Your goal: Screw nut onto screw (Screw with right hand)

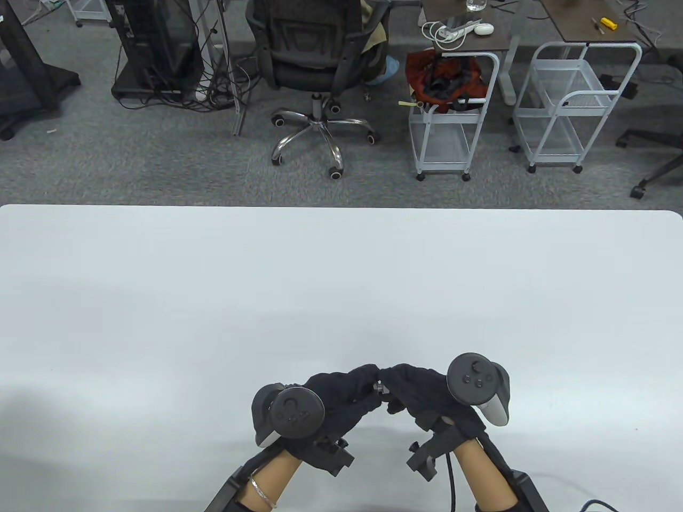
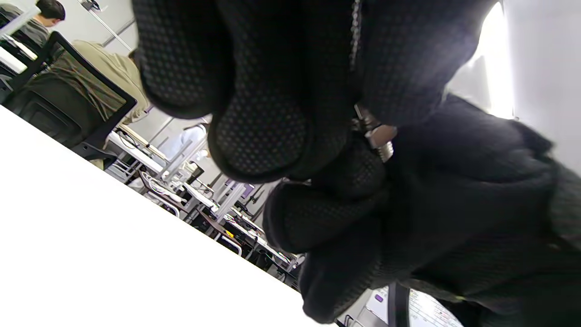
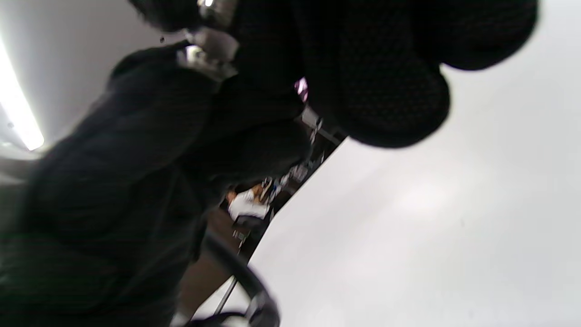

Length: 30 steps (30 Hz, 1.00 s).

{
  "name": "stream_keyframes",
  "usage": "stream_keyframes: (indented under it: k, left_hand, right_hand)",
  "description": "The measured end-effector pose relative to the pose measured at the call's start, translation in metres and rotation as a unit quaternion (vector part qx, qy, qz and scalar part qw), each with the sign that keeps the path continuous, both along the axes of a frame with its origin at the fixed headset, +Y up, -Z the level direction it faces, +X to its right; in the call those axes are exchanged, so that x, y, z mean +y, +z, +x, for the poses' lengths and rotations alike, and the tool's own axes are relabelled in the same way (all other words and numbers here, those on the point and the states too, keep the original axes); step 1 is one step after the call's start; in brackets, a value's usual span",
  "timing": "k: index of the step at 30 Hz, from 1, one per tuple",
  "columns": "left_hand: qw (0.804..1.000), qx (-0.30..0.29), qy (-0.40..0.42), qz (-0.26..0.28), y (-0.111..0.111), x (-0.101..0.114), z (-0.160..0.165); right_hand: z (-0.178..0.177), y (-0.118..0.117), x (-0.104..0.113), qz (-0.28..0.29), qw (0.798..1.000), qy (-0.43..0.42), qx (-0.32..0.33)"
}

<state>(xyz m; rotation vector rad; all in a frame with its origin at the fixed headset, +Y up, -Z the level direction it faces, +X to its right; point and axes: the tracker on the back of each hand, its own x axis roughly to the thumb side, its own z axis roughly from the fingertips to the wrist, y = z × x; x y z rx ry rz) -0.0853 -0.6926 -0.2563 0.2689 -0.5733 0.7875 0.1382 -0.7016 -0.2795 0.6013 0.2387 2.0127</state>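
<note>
Screw point(image 2: 380, 141) and nut point(image 3: 209, 45) sit right where the two sets of fingertips meet, lifted off the white table point(image 1: 341, 277), near its front edge and roughly mid-width. Only slivers of bright metal showing, so can't tell how far on the nut is, or honestly which bit is which in the blur.

Left hand point(image 1: 341, 397) pinched tight on its end of the metal, fingers curled in. Right hand point(image 1: 421, 397) likewise closed around the other end, fingertips touching the left's.

For doing it well, probably: keep left hand dead still as the anchor, axis straight, twist with right fingertips only, light pressure so no cross-threading, regrip in short turns.

Room-wise, loads of bare tabletop beyond the screw and to both sides. Front edge close behind the wrists, so a dropped nut could roll off toward the lap. Chair point(image 1: 315, 58) and carts point(image 1: 453, 117) well apart, past the far edge.
</note>
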Motion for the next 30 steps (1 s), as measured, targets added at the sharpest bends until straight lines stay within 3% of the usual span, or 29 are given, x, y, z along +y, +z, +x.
stream_keyframes:
  k: [2,3,6,11,16,21,25,30]
  left_hand:
    - [1.000,-0.003,0.004,0.000,0.0003,0.0010,-0.0007]
    - [1.000,-0.004,0.006,-0.001,0.0006,0.0013,-0.0005]
    - [1.000,-0.010,0.007,-0.001,-0.0002,0.0007,0.0007]
    - [1.000,0.001,0.006,-0.001,-0.0014,0.0004,-0.0010]
    - [1.000,-0.011,0.004,-0.007,-0.0019,-0.0017,0.0009]
    - [1.000,0.004,0.012,-0.008,-0.0027,-0.0010,-0.0022]
    - [1.000,-0.008,0.010,0.000,-0.0004,0.0005,0.0008]
    - [1.000,0.009,0.007,0.004,-0.0004,0.0008,-0.0014]
  right_hand:
    - [-0.0004,0.0010,0.0003,-0.006,1.000,0.012,0.006]
    - [-0.0009,0.0006,0.0001,0.033,0.999,0.007,-0.026]
    - [-0.0018,0.0023,-0.0004,0.060,0.994,-0.013,-0.088]
    - [-0.0010,0.0009,0.0021,-0.004,1.000,0.010,0.007]
    - [-0.0017,0.0027,-0.0006,0.056,0.995,0.002,-0.086]
    - [-0.0022,0.0028,0.0019,-0.003,1.000,0.011,-0.003]
    - [-0.0022,0.0046,0.0023,0.067,0.993,-0.005,-0.094]
    - [-0.0023,0.0027,0.0041,0.003,1.000,0.007,-0.001]
